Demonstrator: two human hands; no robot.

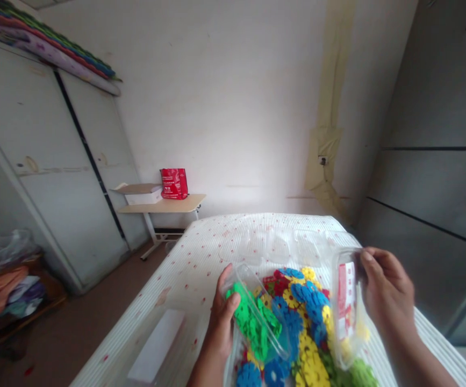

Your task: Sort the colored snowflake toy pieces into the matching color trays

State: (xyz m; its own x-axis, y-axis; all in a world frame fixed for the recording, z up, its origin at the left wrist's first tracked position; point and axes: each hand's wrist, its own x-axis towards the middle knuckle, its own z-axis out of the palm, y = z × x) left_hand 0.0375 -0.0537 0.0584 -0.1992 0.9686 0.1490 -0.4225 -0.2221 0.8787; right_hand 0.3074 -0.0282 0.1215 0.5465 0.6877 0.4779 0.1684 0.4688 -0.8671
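My left hand (pixel 225 309) is closed around a clear plastic box (pixel 277 339) holding bright green plastic pieces (pixel 255 317). The box is tilted above a pile of flower-shaped plastic pieces (pixel 307 301) in blue, yellow, red and green. In my right hand (pixel 389 285) is a clear plastic lid (pixel 341 344) with a red and white label (pixel 346 298), pinched at its upper right corner and held upright on the right side of the pile. The lid and the box are apart. Part of the pile is hidden behind both.
Several clear plastic containers (pixel 277 244) stand beyond the pile on a white dotted cloth (pixel 208 242). A white flat box (pixel 158 344) lies to the left. A small table (pixel 194 203) with a red bag (pixel 174 184) stands by the wall.
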